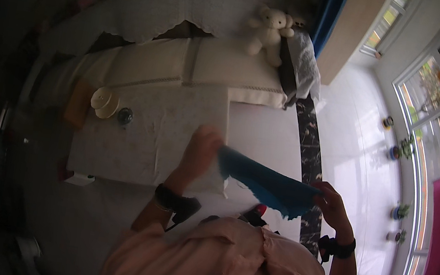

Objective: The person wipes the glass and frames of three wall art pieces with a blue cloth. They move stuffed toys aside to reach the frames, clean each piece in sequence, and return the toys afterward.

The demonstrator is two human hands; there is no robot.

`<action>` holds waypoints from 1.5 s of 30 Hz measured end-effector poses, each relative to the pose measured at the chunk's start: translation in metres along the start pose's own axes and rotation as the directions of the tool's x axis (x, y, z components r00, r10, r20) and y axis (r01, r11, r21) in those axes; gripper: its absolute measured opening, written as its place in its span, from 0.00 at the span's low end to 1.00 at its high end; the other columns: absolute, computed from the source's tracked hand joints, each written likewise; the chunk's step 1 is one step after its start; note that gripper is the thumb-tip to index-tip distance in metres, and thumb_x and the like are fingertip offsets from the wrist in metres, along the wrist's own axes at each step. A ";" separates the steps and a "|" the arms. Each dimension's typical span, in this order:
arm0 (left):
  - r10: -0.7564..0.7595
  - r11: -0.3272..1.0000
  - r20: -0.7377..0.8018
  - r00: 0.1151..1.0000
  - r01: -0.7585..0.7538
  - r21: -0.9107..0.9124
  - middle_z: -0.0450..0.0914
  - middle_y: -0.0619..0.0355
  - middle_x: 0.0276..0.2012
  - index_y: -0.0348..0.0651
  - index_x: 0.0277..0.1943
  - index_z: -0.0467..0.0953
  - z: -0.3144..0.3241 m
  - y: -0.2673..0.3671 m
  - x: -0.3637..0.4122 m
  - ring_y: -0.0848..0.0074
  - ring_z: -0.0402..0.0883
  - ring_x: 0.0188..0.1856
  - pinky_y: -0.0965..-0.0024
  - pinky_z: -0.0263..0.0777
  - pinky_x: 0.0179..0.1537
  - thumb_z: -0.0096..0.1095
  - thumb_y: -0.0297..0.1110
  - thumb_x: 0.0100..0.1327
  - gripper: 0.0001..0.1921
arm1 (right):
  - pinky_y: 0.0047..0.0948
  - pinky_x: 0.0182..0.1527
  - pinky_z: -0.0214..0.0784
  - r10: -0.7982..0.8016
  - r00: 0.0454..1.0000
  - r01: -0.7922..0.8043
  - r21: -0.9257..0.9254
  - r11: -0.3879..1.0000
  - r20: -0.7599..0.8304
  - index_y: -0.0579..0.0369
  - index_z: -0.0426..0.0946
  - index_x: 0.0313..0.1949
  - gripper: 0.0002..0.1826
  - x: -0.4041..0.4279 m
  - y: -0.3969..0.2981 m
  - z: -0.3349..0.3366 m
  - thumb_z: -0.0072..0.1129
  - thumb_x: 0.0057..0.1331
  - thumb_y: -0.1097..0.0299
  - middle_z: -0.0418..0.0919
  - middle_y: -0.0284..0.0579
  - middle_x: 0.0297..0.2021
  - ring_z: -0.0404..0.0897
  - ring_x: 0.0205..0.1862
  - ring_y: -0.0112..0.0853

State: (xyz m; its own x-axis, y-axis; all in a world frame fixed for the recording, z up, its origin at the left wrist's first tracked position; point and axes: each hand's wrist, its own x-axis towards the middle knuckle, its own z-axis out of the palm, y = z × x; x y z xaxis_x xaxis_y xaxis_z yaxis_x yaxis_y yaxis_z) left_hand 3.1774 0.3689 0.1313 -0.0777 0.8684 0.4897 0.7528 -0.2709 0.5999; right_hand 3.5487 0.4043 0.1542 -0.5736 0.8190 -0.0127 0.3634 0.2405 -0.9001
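A blue cloth (267, 181) is stretched in the air between my two hands, sloping down a little to the right, its lower edge hanging loose and ragged. My left hand (203, 145), somewhat blurred, pinches one end above the right end of the covered table (189, 110). The other end is gripped by my right hand (329, 203), out over the dark marble floor strip (310, 149). Each wrist wears a black strap with a device on it.
Stacked cream bowls (104, 102) and a dark glass object (125, 116) stand on the table's left part. Behind it runs a sofa (236, 69) with a white teddy bear (270, 33). Several potted plants (399, 211) line the windows at right. A white box (79, 178) sits by the table's front-left corner.
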 end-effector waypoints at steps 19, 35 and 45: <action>-0.333 0.508 0.183 0.925 0.339 -0.792 0.73 0.55 0.47 0.38 0.50 0.67 0.154 -0.045 0.292 0.74 0.73 0.48 0.73 0.69 0.45 0.42 0.38 0.67 0.15 | 0.18 0.31 0.66 -0.207 0.959 0.099 0.451 0.887 0.195 0.60 0.65 0.42 0.11 0.439 0.031 -0.064 0.51 0.60 0.77 0.74 0.38 0.33 0.73 0.32 0.20; -0.772 -0.064 0.149 0.618 0.157 -0.985 0.71 0.53 0.50 0.38 0.55 0.64 0.157 -0.160 0.437 0.68 0.72 0.49 0.68 0.66 0.52 0.39 0.49 0.65 0.25 | 0.27 0.43 0.68 -0.636 0.266 0.541 0.434 0.721 0.724 0.58 0.71 0.46 0.15 0.691 0.006 -0.086 0.54 0.58 0.76 0.75 0.47 0.44 0.76 0.41 0.36; -0.924 0.252 -0.282 0.257 -0.144 -0.957 0.66 0.50 0.55 0.39 0.58 0.62 0.061 -0.253 0.402 0.65 0.68 0.54 0.64 0.61 0.56 0.39 0.47 0.66 0.24 | 0.22 0.36 0.67 -0.117 0.712 -0.032 0.199 0.980 0.692 0.57 0.72 0.42 0.10 0.904 0.057 -0.082 0.44 0.64 0.73 0.78 0.39 0.32 0.76 0.36 0.25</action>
State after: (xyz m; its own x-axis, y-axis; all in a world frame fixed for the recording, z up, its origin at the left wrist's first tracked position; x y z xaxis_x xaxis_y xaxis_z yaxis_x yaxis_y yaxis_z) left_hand 2.9957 0.8118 0.1376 -0.9002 0.3567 -0.2497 -0.4244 -0.5907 0.6863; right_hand 3.1107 1.2013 0.1267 -0.9591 0.1950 -0.2050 0.2284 0.1062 -0.9678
